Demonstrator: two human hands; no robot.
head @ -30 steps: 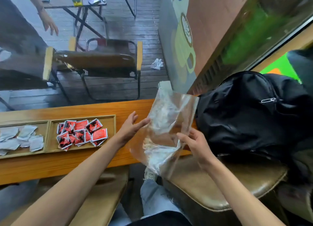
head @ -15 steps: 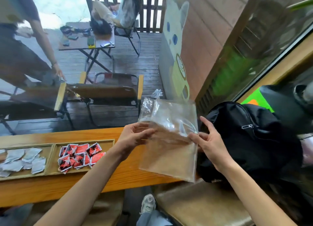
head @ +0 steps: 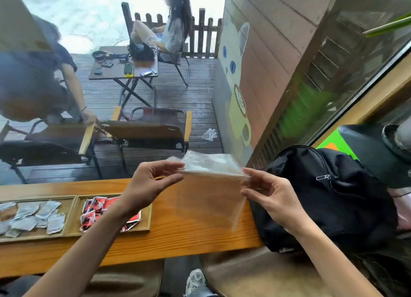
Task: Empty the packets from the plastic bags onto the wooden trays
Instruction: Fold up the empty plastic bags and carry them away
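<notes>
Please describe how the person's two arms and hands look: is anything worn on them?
Both forearms are bare up to the lower picture edge: no sleeves show. The left hand and the right hand wear no gloves, and I see no ring, watch or bracelet on either wrist. The fingers are slim, with short, unpainted nails.

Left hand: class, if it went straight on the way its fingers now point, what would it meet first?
The left hand points rightward and already pinches the clear plastic bag; beyond the bag, the right hand probably comes next, though depth is unclear.
</notes>
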